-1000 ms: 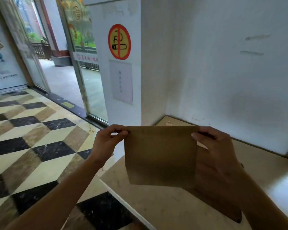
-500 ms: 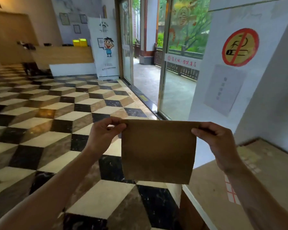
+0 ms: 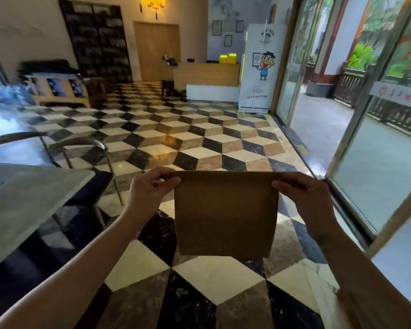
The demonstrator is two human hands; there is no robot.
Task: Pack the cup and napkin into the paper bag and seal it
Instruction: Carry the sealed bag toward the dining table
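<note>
1. Swinging left since a second ago, my view has lost the white wall and counter; the checkered floor and a grey table fill it now.
2. My paper bag hangs flat above the floor, top edge folded shut.
3. Left hand and right hand each pinch a top corner.
4. I judge sealing done; next, set it down. Cup and napkin aren't visible.

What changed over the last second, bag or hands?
Only the view: the head swung left, off the white wall and counter and onto the checkered floor and reception desk. Nothing was taken or let go. The left hand and right hand still pinch the top corners of the paper bag, which hangs flat.
</note>
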